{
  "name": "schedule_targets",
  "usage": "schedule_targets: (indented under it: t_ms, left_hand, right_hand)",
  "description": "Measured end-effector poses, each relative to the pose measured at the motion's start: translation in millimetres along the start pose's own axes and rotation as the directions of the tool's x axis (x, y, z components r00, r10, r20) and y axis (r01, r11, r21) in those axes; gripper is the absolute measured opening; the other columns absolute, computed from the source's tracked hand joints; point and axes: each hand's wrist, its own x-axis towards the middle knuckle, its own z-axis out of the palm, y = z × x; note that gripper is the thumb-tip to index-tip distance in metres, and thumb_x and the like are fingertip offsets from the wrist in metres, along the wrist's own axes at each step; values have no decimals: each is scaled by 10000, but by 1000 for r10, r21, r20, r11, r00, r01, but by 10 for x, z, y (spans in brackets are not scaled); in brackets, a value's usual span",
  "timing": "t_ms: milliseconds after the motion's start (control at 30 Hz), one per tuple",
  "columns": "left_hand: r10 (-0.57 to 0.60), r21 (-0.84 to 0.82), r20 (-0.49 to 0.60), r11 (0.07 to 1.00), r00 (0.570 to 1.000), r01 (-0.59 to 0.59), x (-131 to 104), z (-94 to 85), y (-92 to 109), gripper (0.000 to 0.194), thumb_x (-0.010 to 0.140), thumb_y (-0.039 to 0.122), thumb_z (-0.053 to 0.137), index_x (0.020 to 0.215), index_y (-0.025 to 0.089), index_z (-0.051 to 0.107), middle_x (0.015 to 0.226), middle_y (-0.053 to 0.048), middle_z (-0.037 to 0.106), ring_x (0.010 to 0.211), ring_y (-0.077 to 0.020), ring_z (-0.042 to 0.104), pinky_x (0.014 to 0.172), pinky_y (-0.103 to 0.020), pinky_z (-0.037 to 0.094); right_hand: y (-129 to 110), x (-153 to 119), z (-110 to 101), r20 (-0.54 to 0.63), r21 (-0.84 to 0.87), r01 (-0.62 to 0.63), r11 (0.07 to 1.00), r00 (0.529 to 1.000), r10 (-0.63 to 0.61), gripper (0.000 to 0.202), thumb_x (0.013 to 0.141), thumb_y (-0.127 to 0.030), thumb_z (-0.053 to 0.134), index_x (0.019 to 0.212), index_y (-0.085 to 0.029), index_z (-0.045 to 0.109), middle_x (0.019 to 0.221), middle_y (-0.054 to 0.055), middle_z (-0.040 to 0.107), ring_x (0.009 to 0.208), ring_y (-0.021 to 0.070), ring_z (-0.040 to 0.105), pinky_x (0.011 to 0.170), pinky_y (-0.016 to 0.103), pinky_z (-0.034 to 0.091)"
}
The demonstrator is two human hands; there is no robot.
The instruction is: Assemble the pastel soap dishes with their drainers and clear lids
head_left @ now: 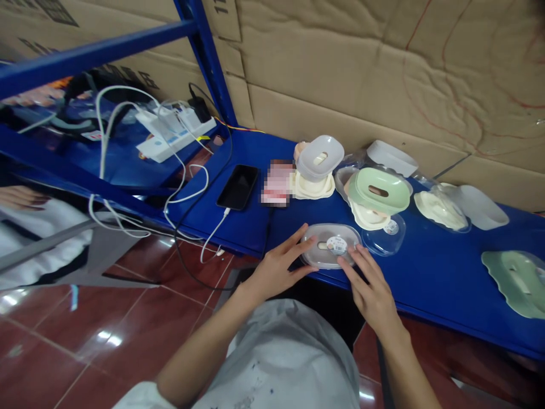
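Note:
A grey oval soap dish under a clear lid lies at the front edge of the blue table. A round white label with a barcode is on the lid. My left hand spans the dish's left end, its thumb at the near rim and fingers over the far side. The fingers of my right hand press on the right end, beside the label. Just behind lies a loose clear lid with a label. A light green soap dish sits on a stack of cream ones.
A grey dish tops a cream stack at the back. White dishes and a green dish stand to the right. A phone, charging cables and a power strip are left. Another person's hand shows far left.

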Motion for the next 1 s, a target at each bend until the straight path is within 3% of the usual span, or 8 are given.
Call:
schedule_targets:
  t_ms: [300, 467, 700, 867, 1000]
  left_hand:
    - [-148, -31, 45, 988, 988, 150, 69, -43, 75, 674, 929, 431, 848, 1517, 301, 546, 1616, -130, 561, 1477, -300, 594, 1217, -484, 528]
    - [-130, 3, 57, 992, 990, 130, 61, -16, 59, 656, 945, 412, 833, 1522, 301, 540, 1621, -131, 549, 1490, -305, 576, 1215, -493, 530]
    - [-136, 3, 121, 991, 983, 137, 73, -66, 104, 639, 941, 402, 839, 1497, 269, 553, 1623, -148, 534, 1487, -299, 573, 1216, -512, 523]
    - [-75, 2, 357, 997, 931, 79, 255, -270, 209, 752, 977, 516, 779, 1613, 315, 433, 1701, -137, 466, 1545, -310, 510, 1244, -554, 477]
    - [-80, 145, 251, 988, 965, 45, 436, -268, 201, 589, 1092, 440, 617, 1625, 275, 430, 1676, -148, 495, 1528, -302, 523, 1229, -553, 485]
  right_hand:
    - [13, 35, 11, -49, 76, -31, 997, 998, 35, 742, 1023, -22, 548, 1673, -355, 414, 1637, 65, 547, 1552, 300, 488, 1259, 580, 492]
    - [-20, 84, 15, -36, 69, -78, 995, 996, 81, 724, 1028, -156, 657, 1662, -404, 410, 1733, 64, 403, 1619, 369, 364, 1235, 670, 478]
    - [-21, 91, -50, -13, 30, -90, 995, 996, 91, 733, 1022, -208, 684, 1675, -377, 396, 1606, 136, 485, 1618, 401, 352, 1221, 680, 485]
    - [-42, -228, -184, -75, -25, -122, 992, 990, 120, 759, 1001, -172, 702, 1670, -384, 412, 1533, 140, 526, 1557, 397, 461, 1162, 615, 565]
    - [4, -718, -405, -167, -121, -222, 967, 965, 201, 763, 963, -186, 754, 1642, -390, 470, 1490, 133, 562, 1481, 416, 547, 1142, 639, 567]
